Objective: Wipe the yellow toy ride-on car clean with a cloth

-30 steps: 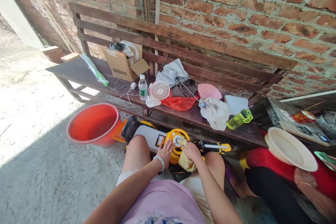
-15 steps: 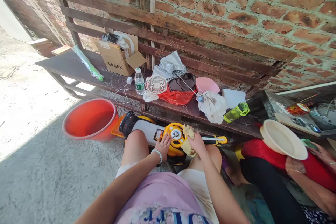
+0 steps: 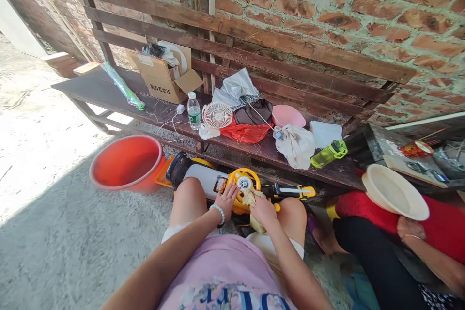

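Observation:
A ride-on toy with a yellow steering wheel (image 3: pixel 258 180) and a grey seat (image 3: pixel 199 174) stands across in front of my knees. My left hand (image 3: pixel 225 201) rests on the left side of the wheel with its fingers spread, holding nothing. A beaded bracelet circles that wrist. My right hand (image 3: pixel 263 209) is closed around a yellowish cloth (image 3: pixel 256 223), which touches the lower right part of the wheel. Part of the cloth is hidden under the hand.
A wooden bench (image 3: pixel 163 123) holds a cardboard box (image 3: pixel 156 80), a bottle (image 3: pixel 193 112), a fan (image 3: pixel 217 115) and bags. An orange tub (image 3: pixel 127 162) stands at left. At right, a person's hand (image 3: pixel 411 228) holds a cream basin (image 3: pixel 397 193).
My right hand has moved left and down with the cloth, closer to the wheel's hub. My left hand stays put. The other person's second hand has left the view.

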Demonstrator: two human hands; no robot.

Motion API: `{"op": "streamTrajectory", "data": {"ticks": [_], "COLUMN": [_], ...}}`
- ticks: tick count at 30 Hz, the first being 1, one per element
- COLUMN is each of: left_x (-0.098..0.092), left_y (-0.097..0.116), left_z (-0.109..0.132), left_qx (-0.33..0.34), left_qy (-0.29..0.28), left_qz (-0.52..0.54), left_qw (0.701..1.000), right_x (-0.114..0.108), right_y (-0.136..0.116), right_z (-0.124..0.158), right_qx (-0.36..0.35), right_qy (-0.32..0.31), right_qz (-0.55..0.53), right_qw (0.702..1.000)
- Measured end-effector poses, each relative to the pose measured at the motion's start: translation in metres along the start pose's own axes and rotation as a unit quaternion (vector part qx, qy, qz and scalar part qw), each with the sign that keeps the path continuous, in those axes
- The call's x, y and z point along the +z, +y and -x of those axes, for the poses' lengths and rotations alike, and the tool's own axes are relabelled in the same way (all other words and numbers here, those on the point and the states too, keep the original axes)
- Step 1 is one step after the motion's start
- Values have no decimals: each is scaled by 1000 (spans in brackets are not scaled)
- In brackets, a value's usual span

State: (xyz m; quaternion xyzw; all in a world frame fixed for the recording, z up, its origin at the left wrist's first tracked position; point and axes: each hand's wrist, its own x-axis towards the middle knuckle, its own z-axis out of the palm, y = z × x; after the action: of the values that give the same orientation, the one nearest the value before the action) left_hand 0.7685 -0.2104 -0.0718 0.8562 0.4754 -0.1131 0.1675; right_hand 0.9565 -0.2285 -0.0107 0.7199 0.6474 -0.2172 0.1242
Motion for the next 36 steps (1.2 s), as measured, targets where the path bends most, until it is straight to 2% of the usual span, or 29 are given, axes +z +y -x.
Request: {"op": "streamTrajectory", "data": {"ticks": [5,9,11,15,21,28,33,36], "left_x": [1,-1,-2,-5,-6,-4,-14,-18], "left_y": [-1,-2,-2,0,-1,-1,-1,-3], "left_z": [2,3,3,3,2,1,4,6], "left_qx": [4,9,9,5,0,9,16,21], "left_qy": [10,13,13,3,-6,5,-15,-24], "left_qz": [-2,-5,-6,-8,-14,-21,-10,-1], "left_qw": [1000,1000,1000,1000,1000,1000,1000,999], "right_x": [20,26,23,7,-15,-8,-4,-5], "right_y": [-5,-12,-15,-27,-49,-37,-34,-22], "right_z": [27,28,20,1,-6,-7,-9,-2], "right_qx": [-28,-47,-30,-8,-76,-51,-23,-13], "right_qy": [-14,47,41,-22,-49,-31,-4,18], "right_qz": [-23,-32,-27,-14,45,-3,24,47], "right_qw": [999,997,998,1000,995,998,999,999]}}
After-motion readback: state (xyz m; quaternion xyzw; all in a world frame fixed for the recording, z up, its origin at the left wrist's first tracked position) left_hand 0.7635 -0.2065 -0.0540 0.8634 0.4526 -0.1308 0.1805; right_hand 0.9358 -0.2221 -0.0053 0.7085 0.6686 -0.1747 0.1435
